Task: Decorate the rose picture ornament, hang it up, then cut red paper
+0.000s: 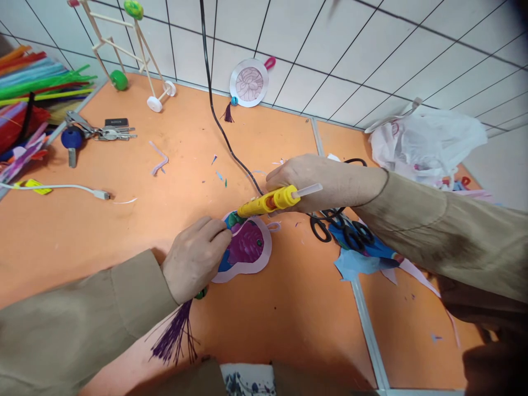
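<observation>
Many coloured pipe cleaners are heaped well to the left of the pale-rimmed ornament and farther back. On the desk, also left of the ornament, lie a white cable and a bunch of keys; behind and left of it stands a wooden frame on small round wheels. A bent lilac piece rests nearer, off its back left. A purple tassel fans out at its near left. The left hand covers the ornament's left edge, its grip drawn together, pinching a thin pale strip over the patterned face. The ornament itself lies flat, blue and purple inside its rim, a small loop at its back right. Straight behind it, a round hanger leans on the tiled wall. Above its back edge, the yellow glue gun points its tip at the green patch; the right hand's grip is wrapped around the gun. Right of the ornament are black-handled scissors and blue scraps; a white plastic bag sits farther right and back.
</observation>
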`<state>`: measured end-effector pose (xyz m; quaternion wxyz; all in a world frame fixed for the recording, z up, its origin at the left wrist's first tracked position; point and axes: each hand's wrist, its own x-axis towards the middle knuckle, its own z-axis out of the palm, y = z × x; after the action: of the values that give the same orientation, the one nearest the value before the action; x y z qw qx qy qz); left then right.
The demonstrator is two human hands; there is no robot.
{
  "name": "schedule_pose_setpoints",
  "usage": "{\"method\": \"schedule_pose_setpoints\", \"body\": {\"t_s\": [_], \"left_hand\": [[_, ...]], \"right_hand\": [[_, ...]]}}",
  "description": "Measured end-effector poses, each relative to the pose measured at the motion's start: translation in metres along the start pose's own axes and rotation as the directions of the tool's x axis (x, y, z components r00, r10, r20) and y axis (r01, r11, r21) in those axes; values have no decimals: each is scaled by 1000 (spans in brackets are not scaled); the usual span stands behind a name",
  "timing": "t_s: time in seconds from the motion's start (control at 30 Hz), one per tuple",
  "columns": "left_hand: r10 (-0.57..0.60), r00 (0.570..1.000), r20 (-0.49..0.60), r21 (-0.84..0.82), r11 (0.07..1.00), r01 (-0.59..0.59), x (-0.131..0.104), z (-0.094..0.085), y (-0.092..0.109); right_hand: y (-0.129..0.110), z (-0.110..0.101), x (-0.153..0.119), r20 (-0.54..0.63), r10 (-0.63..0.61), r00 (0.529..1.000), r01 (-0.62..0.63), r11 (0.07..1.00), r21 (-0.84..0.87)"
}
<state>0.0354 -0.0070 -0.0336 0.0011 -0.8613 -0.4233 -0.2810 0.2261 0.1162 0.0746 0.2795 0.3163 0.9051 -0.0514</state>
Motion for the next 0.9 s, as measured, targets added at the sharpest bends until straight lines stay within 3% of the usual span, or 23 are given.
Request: {"method": "schedule_pose_setpoints", "body": {"t_s": [0.27,0.9], "left_hand": [[-3,1000,-4,-6,1000,3,0,0,0],[-11,1000,-22,-11,1000,11,-1,1,0]], "right_hand": [[0,-4,-2,1,30,1000,-30,998,-64],[2,2,-1,-45,-8,999,7,1000,-15]]}}
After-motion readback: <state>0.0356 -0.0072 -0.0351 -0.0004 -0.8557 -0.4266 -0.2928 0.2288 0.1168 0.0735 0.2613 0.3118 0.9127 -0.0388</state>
